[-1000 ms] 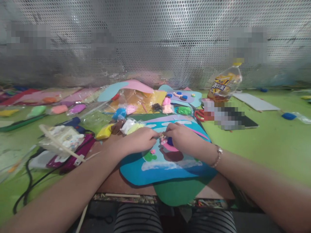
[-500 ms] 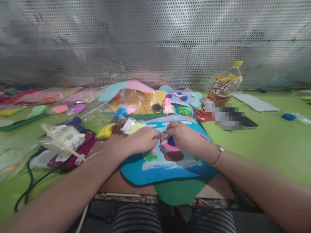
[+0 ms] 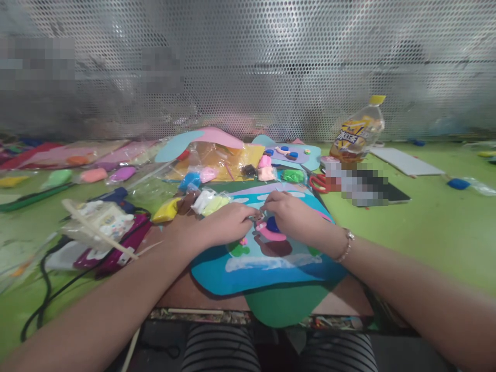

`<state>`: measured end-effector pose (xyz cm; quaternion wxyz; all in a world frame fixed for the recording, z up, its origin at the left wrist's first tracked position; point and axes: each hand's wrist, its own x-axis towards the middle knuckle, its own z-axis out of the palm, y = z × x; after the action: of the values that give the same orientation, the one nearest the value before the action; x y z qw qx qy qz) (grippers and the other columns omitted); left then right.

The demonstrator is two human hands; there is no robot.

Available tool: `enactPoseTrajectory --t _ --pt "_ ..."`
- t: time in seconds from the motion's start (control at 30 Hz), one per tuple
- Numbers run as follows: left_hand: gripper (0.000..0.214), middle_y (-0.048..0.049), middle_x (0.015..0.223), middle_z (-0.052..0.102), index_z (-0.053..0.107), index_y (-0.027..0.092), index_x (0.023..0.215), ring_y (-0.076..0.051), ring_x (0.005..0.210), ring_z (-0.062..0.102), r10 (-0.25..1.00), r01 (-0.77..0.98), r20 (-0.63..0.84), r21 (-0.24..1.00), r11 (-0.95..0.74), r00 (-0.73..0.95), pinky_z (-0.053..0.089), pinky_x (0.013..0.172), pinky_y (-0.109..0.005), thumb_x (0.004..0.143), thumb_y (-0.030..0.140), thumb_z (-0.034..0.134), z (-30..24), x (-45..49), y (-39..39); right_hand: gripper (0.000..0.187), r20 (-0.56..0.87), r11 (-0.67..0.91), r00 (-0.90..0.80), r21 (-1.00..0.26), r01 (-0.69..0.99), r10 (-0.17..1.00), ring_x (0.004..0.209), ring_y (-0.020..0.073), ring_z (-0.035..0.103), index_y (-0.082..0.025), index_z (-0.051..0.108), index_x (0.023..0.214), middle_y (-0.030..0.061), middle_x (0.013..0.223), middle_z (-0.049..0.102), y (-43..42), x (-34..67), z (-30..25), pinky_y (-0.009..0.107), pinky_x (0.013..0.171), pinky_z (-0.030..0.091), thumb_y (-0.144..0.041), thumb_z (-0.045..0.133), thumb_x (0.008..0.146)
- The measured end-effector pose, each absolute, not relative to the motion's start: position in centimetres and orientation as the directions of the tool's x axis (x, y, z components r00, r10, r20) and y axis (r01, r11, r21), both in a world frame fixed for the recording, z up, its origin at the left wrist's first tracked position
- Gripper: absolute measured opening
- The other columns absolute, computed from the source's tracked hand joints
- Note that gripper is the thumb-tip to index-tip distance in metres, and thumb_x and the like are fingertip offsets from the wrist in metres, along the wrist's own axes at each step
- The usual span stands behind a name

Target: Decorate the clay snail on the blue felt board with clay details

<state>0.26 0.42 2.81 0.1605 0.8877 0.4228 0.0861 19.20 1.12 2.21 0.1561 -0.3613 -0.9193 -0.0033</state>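
A blue paper picture (image 3: 217, 276) lies before me, with clay shapes on it: a pink band (image 3: 273, 235), a dark blue lump (image 3: 273, 224), a brown patch (image 3: 276, 248) and a green piece with a pink flower (image 3: 239, 248). My left hand (image 3: 230, 222) comes in from the left, fingers curled and pressed together at a small pale figure (image 3: 259, 218) above the pink band. From the right, my right hand (image 3: 289, 214) bends its fingers toward the same spot, partly covering the dark blue lump. The fingertips nearly meet; whatever is pinched between them is too small to make out.
Bagged clay such as a yellow pack (image 3: 166, 210) and a green pack (image 3: 293, 176) lies behind the picture. Red scissors (image 3: 318, 182), a dark phone-like slab (image 3: 391, 188) and a drink bottle (image 3: 358, 134) stand right. A corded purple item (image 3: 135, 232) lies left.
Both hands stay at the same spot on the picture, with only slight finger movement. The whole view has shifted very slightly.
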Motion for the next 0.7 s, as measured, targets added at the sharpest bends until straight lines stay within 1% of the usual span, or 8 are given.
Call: enactPoseTrajectory --t 0.07,0.13,0.2,0.3,0.37,0.5,0.57,0.7 --pt "0.038 -0.0054 0.093 0.064 0.059 0.019 0.109 -0.021 0.085 0.059 0.837 0.761 0.031 0.401 -0.511 0.546 0.043 0.073 -0.031 0.078 0.013 0.037 2.9 0.1 0.6 0.041 0.303 0.728 -0.674 -0.117 0.675 0.674 0.083 0.0191 0.055 -0.012 0.067 0.090 0.0107 0.090 0.058 1.2 19.2 2.3 0.033 0.077 0.045 0.007 0.039 0.067" --pt "0.040 -0.0065 0.101 0.062 0.052 0.019 0.116 -0.022 0.093 0.057 0.881 0.768 0.084 0.457 -0.449 0.465 0.043 0.077 -0.033 0.079 0.015 0.038 2.8 -0.1 0.8 0.043 0.335 0.726 -0.659 -0.136 0.674 0.674 0.084 0.0193 0.055 -0.011 0.067 0.095 0.0111 0.092 0.058 1.2 19.3 2.3 0.033 0.077 0.046 0.007 0.038 0.068" --pt "0.038 -0.0062 0.106 0.059 0.050 0.019 0.117 -0.021 0.098 0.055 0.899 0.737 0.141 0.528 -0.422 0.414 0.042 0.082 -0.033 0.081 0.016 0.037 2.7 -0.4 1.2 0.041 0.389 0.751 -0.659 -0.155 0.642 0.644 0.085 0.0196 0.055 -0.010 0.065 0.100 0.0115 0.093 0.058 1.3 19.4 2.3 0.034 0.077 0.047 0.005 0.038 0.073" --pt "0.034 -0.0042 0.101 0.060 0.049 0.019 0.115 -0.019 0.095 0.056 0.909 0.668 0.166 0.629 -0.396 0.383 0.043 0.081 -0.033 0.084 0.016 0.035 2.5 -0.5 1.5 0.035 0.493 0.812 -0.671 -0.142 0.567 0.554 0.087 0.0200 0.054 -0.009 0.061 0.107 0.0122 0.093 0.058 1.5 19.2 2.2 0.035 0.075 0.048 -0.002 0.038 0.083" --pt "0.033 -0.0040 0.097 0.061 0.047 0.020 0.117 -0.018 0.090 0.059 0.910 0.606 0.151 0.702 -0.374 0.386 0.045 0.079 -0.032 0.086 0.018 0.037 2.4 -0.5 1.6 0.031 0.541 0.842 -0.677 -0.121 0.526 0.500 0.089 0.0205 0.054 -0.009 0.059 0.109 0.0128 0.095 0.058 1.5 19.0 2.1 0.036 0.077 0.048 -0.007 0.038 0.087" --pt "0.035 -0.0058 0.103 0.065 0.043 0.021 0.121 -0.019 0.093 0.061 0.887 0.391 0.109 0.869 -0.305 0.449 0.047 0.079 -0.032 0.086 0.022 0.048 2.3 -0.1 1.4 0.024 0.564 0.884 -0.706 -0.098 0.458 0.428 0.094 0.0205 0.054 -0.010 0.058 0.107 0.0121 0.097 0.060 1.5 18.9 2.1 0.037 0.081 0.048 -0.015 0.043 0.090" --pt "0.035 -0.0066 0.104 0.065 0.043 0.021 0.120 -0.020 0.093 0.062 0.883 0.332 0.099 0.903 -0.273 0.458 0.047 0.078 -0.033 0.086 0.024 0.051 2.3 0.0 1.3 0.019 0.575 0.894 -0.706 -0.106 0.436 0.413 0.094 0.0197 0.054 -0.012 0.059 0.103 0.0113 0.099 0.060 1.5 19.0 2.2 0.035 0.080 0.048 -0.017 0.046 0.090" --pt "0.034 -0.0059 0.097 0.068 0.044 0.020 0.120 -0.019 0.089 0.064 0.861 0.285 0.088 0.923 -0.259 0.500 0.048 0.075 -0.031 0.087 0.027 0.051 2.3 0.1 1.2 0.016 0.628 0.910 -0.681 -0.113 0.398 0.376 0.089 0.0176 0.055 -0.013 0.062 0.095 0.0096 0.095 0.061 1.9 19.2 2.1 0.032 0.078 0.047 -0.018 0.048 0.090"
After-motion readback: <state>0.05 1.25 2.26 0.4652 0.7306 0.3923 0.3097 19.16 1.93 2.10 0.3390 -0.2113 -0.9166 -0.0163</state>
